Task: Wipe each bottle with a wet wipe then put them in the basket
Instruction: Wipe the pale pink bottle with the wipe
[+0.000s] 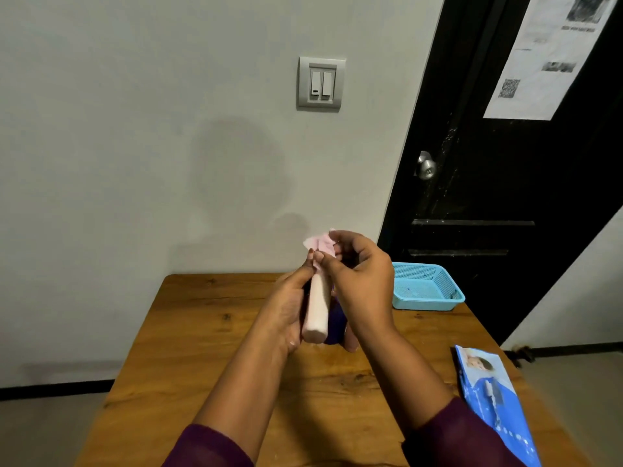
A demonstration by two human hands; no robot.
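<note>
Above the wooden table (219,332), the left hand (289,310) grips a pink bottle (317,311), apparently steadying it so the right hand (360,281) can pinch the wet wipe (320,243) around its top.

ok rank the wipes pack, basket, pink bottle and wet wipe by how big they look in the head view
1. wipes pack, though nearest the camera
2. basket
3. pink bottle, partly covered
4. wet wipe
</note>
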